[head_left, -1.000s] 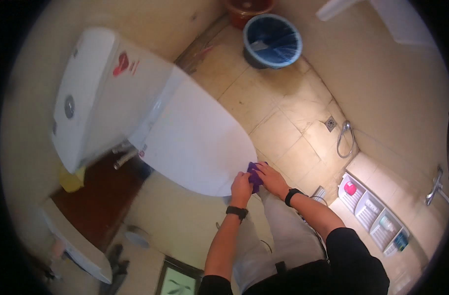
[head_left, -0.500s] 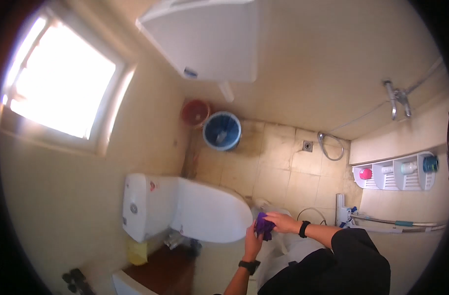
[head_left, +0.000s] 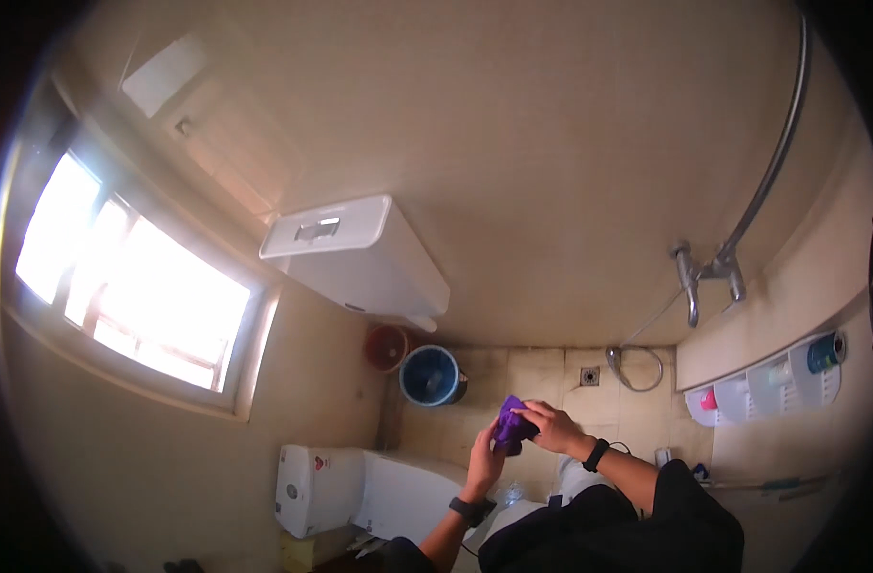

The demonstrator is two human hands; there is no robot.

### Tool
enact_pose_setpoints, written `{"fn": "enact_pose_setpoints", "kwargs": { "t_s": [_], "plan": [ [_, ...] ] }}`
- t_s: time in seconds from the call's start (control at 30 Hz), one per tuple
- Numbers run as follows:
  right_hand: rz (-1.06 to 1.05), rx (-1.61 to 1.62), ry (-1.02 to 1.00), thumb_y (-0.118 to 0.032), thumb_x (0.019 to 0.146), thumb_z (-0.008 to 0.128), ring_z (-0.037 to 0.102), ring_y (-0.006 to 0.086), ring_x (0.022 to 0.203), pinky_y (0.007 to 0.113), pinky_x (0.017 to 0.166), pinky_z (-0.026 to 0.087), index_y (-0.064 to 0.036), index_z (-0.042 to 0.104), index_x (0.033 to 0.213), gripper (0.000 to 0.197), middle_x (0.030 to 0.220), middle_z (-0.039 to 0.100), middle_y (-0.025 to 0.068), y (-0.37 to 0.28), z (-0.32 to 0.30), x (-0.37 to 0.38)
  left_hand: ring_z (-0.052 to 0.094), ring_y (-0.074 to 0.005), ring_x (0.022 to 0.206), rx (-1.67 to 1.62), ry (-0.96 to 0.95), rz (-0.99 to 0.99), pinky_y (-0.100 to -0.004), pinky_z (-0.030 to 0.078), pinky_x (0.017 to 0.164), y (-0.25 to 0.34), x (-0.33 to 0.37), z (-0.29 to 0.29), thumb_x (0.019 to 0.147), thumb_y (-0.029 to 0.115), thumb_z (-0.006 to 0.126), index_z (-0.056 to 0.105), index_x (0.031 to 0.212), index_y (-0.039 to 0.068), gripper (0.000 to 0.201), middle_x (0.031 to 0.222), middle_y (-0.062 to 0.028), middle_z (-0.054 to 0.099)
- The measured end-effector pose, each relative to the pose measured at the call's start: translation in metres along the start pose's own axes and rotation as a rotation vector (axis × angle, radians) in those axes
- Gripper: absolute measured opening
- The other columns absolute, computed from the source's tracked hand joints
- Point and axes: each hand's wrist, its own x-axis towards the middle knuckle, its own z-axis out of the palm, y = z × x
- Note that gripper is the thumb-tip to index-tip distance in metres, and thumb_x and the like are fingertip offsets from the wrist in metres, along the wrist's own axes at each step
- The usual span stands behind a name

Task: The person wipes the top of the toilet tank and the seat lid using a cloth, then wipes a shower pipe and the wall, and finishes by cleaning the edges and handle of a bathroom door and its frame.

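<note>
A crumpled purple cloth (head_left: 509, 430) is held up in front of me between both hands, above the tiled floor. My left hand (head_left: 484, 458) grips its left side, with a dark watch on that wrist. From the right, my right hand (head_left: 553, 427) closes on the cloth, its thumb and fingers pressed against the fabric; a black band circles that wrist. Part of the fingers on both hands is hidden by the folds.
A white toilet (head_left: 398, 487) stands at the lower left. Against the far wall are a blue bucket (head_left: 431, 350) and a red bucket (head_left: 387, 350), below a white wall-mounted tank (head_left: 360, 253). At right hang a shower tap (head_left: 709, 270) and a white shelf (head_left: 733, 399) with bottles.
My view has tilted up toward the far wall, so the tank and shower hose show more. Both hands still hold the purple cloth, now seen over the floor rather than beside the toilet.
</note>
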Motion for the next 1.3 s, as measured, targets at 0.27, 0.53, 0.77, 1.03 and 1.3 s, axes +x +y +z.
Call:
{"fn": "enact_pose_setpoints", "kwargs": {
  "t_s": [0.27,0.53,0.77,1.03,1.3],
  "plan": [
    [-0.062,-0.052,0.387,-0.005,0.069,0.077,0.051,0.0357,0.124,0.041,0.098,0.048,-0.0149,0.053,0.135,0.071,0.135,0.05,0.0163,0.018,-0.161,0.103,0.052,-0.0368,0.123,-0.019,0.078,0.468,-0.0398,0.047,0.099,0.177,0.163,0.018,0.072,-0.011,0.069,0.054,0.132,0.006,0.063,0.134,-0.0168,0.052],
    [-0.16,-0.195,0.717,0.007,0.067,0.069,0.037,0.0415,0.136,0.046,0.11,0.036,-0.0119,0.052,0.135,0.073,0.147,0.039,0.0214,0.024,-0.243,0.202,0.046,-0.036,0.131,0.042,0.221,0.905,-0.0432,0.044,0.104,0.273,0.287,0.01,0.068,-0.009,0.07,0.057,0.129,0.01,0.065,0.136,-0.0146,0.051],
    [-0.233,-0.386,0.785,-0.003,0.08,0.066,0.036,0.042,0.136,0.05,0.112,0.032,-0.0092,0.052,0.135,0.058,0.146,0.039,0.0208,0.045,-0.219,0.303,0.05,-0.038,0.125,0.067,0.347,0.911,-0.045,0.047,0.1,0.249,0.367,-0.036,0.067,-0.011,0.068,0.06,0.126,0.009,0.062,0.13,-0.0135,0.055],
    [-0.303,-0.375,1.007,-0.01,0.088,0.065,0.042,0.0401,0.13,0.051,0.109,0.035,-0.0067,0.056,0.13,0.044,0.139,0.046,0.0166,0.047,-0.188,0.37,0.061,-0.0353,0.109,-0.155,0.478,1.099,-0.0421,0.051,0.092,0.252,0.425,-0.071,0.066,-0.01,0.069,0.068,0.112,0.003,0.048,0.112,-0.0144,0.064],
    [-0.257,1.565,0.866,-0.023,0.1,0.052,0.045,0.0236,0.122,0.04,0.108,0.038,-0.0141,0.041,0.136,0.038,0.135,0.044,0.0076,0.3,-0.18,0.232,0.058,-0.0312,0.11,-0.196,0.155,1.322,-0.0397,0.05,0.091,0.258,0.43,-0.021,0.07,0.0,0.065,0.063,0.121,0.003,0.051,0.116,-0.0122,0.06]
  ]
}}
